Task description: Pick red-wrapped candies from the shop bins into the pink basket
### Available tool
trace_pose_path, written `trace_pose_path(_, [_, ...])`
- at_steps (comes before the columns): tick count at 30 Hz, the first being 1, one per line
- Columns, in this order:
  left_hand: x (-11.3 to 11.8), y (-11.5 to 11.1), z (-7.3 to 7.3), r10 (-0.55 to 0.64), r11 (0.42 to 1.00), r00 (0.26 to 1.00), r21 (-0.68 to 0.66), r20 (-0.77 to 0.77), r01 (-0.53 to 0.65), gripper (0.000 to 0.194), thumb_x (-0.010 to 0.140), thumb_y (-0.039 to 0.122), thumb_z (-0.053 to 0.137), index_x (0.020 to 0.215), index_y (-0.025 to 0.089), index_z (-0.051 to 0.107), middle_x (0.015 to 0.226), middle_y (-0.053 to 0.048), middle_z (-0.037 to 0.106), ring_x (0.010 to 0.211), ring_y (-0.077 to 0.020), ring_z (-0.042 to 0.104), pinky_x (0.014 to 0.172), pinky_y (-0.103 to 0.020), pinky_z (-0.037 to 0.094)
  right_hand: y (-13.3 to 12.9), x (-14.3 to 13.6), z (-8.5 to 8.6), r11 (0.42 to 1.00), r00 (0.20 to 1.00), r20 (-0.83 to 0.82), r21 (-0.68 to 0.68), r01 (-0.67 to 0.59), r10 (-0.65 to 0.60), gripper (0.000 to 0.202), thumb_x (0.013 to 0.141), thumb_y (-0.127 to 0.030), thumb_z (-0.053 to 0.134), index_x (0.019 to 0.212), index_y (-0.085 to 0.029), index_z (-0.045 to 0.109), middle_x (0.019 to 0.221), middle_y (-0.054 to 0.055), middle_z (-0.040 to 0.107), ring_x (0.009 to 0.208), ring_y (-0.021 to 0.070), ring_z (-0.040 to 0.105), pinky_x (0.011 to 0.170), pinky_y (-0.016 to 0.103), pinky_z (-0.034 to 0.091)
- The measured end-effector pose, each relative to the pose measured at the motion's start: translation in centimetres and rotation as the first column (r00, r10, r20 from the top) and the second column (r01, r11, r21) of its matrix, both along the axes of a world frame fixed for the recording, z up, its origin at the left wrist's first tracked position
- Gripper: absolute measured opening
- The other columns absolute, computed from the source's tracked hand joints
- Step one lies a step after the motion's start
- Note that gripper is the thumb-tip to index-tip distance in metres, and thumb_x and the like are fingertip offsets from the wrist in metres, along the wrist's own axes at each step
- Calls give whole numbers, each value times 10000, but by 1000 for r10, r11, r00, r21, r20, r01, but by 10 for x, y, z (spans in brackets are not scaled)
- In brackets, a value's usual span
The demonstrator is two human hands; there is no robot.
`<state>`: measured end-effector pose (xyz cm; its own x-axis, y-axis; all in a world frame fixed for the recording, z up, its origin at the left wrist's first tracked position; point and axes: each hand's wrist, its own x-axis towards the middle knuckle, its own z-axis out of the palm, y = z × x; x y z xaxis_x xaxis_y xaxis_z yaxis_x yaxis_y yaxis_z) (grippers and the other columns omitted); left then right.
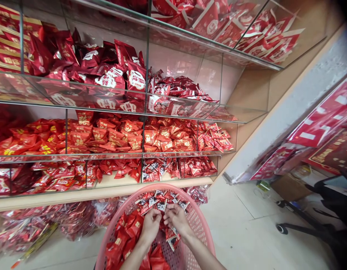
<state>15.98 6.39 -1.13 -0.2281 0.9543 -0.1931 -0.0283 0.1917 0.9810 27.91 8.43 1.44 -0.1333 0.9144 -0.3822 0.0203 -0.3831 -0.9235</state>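
Note:
Both of my hands are inside a pink perforated plastic basket (203, 225), close together over its far half. The fingers of my left hand (151, 224) are pinched together; what lies between them is hidden. My right hand (177, 220) has its fingers curled in toward the left one, and I cannot make out what it grips. Small red packets with black-and-white prints (151, 202) lie right at the fingertips. Larger plain red packets with gold marks (123, 240) fill the basket's left side. Part of the pink basket floor shows near my right wrist.
A shelf rack with glass dividers (145, 131) stands ahead, its compartments full of red packets. Similar black-and-white packets (152, 168) sit in a lower compartment. Plastic bags of packets (78, 221) lie under the rack. On the right is a wheeled black chair (311, 225).

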Motion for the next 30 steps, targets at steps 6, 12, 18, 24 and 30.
trace_pose_path(6, [-6,1,-3,-17,1000,998,5,-58,18,156,599,324,540,629,172,557,623,-3,570,657,-158,545,656,-272,422,0,2,-1,1000,1000,5,14,-7,7,330,642,-412,583,842,-174,472,574,-34,603,423,91,551,398,181,336])
trace_pose_path(12, [-5,-4,-8,-83,997,994,-12,-73,83,149,614,296,509,650,162,563,638,-7,574,638,-145,531,644,-263,421,0,3,-6,999,999,39,22,-25,24,283,653,-369,543,836,-161,483,588,-26,613,439,90,555,409,182,351])
trace_pose_path(18, [-4,-5,-15,-111,993,991,-56,-72,108,173,623,312,494,669,157,558,620,3,552,578,-126,502,553,-236,392,0,4,-4,999,998,48,32,-37,35,217,661,-322,507,800,-155,502,592,-21,611,444,88,556,404,177,343])
trace_pose_path(24, [-2,-8,-18,-136,986,989,-107,-52,130,177,609,331,499,612,158,535,529,25,489,514,-107,451,479,-211,334,-2,4,-4,997,998,50,59,-47,45,201,662,-307,497,782,-146,513,589,-13,609,435,89,549,397,179,335])
trace_pose_path(30, [2,-11,-13,-153,980,988,-132,-7,151,233,589,402,502,574,170,487,510,30,473,500,-102,435,459,-206,309,-3,4,-5,997,998,44,62,-48,45,220,668,-339,522,772,-146,525,591,-10,610,434,83,539,403,181,332])
